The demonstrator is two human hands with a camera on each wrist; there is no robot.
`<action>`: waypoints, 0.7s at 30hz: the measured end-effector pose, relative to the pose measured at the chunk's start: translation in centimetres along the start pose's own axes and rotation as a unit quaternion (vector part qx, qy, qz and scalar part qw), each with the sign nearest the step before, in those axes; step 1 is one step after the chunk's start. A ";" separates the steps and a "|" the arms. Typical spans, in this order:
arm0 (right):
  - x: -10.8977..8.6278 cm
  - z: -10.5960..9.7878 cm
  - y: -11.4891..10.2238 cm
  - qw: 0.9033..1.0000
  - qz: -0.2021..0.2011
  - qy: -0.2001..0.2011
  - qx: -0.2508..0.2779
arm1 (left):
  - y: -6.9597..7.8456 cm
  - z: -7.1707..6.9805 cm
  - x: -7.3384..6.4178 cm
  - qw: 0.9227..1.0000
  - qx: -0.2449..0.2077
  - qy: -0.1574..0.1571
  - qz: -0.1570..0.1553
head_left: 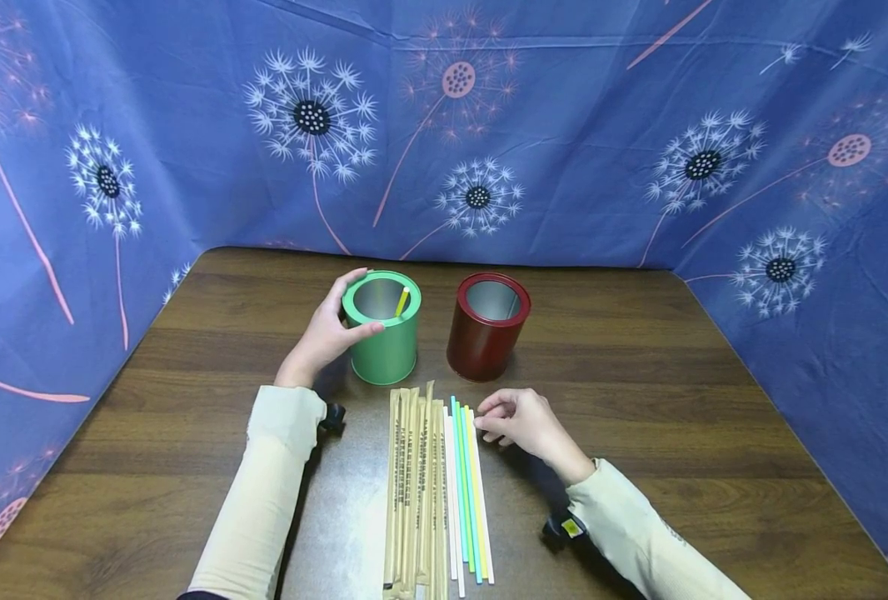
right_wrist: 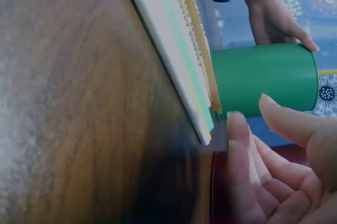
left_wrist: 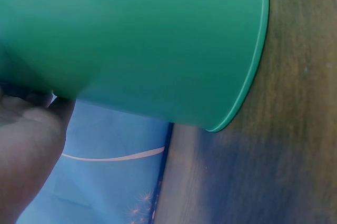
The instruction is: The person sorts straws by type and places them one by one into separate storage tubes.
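My left hand (head_left: 322,335) grips a green can (head_left: 386,357) at its side near the rim, the thumb in front and the fingers behind. One yellow straw (head_left: 402,301) leans inside the can, its tip above the rim. My right hand (head_left: 525,425) hovers by the far ends of a row of loose straws (head_left: 468,492), white, blue, green and yellow. In the right wrist view, its thumb and bent fingers stand apart with nothing between them. Left of the loose straws lie several paper-wrapped straws (head_left: 416,492) with printed lettering.
A dark red can (head_left: 481,346) stands upright right of the green one, its mouth open upward. The wooden table (head_left: 676,400) ends at a blue dandelion-print cloth (head_left: 579,150) behind and at both sides. Each wrist wears a black strap device.
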State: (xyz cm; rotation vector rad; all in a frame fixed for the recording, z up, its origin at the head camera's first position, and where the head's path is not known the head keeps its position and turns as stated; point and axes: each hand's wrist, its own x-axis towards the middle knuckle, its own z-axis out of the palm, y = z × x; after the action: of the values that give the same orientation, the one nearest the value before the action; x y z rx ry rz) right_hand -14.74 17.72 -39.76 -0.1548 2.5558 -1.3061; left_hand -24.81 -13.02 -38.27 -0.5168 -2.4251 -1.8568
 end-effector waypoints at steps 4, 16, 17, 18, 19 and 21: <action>-0.4 -0.1 0.3 0.999 0.019 -0.034 -0.011 | 0.1 0.1 0.0 1.000 0.003 -0.001 0.003; -1.9 0.9 0.6 0.993 0.020 -0.065 -0.092 | 0.0 0.1 -0.1 1.000 0.010 0.003 0.001; -2.0 1.0 0.6 0.993 0.019 -0.063 -0.093 | 0.0 0.1 -0.1 1.000 0.010 0.003 0.001; -2.0 1.1 0.6 0.994 0.019 -0.060 -0.094 | 0.0 0.1 -0.1 1.000 0.009 0.003 -0.001; -2.0 1.2 0.5 0.994 0.020 -0.058 -0.095 | 0.1 0.1 -0.1 1.000 0.007 0.003 -0.003; -2.1 1.4 0.4 0.993 0.024 -0.056 -0.096 | 0.1 0.1 -0.2 1.000 0.006 0.002 -0.005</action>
State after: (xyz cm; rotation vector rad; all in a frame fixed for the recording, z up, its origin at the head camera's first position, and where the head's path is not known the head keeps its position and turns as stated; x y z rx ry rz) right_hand -12.32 17.33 -40.48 -0.1981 2.5685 -1.0033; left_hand -24.60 -12.93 -38.23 -0.5012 -2.4389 -1.8427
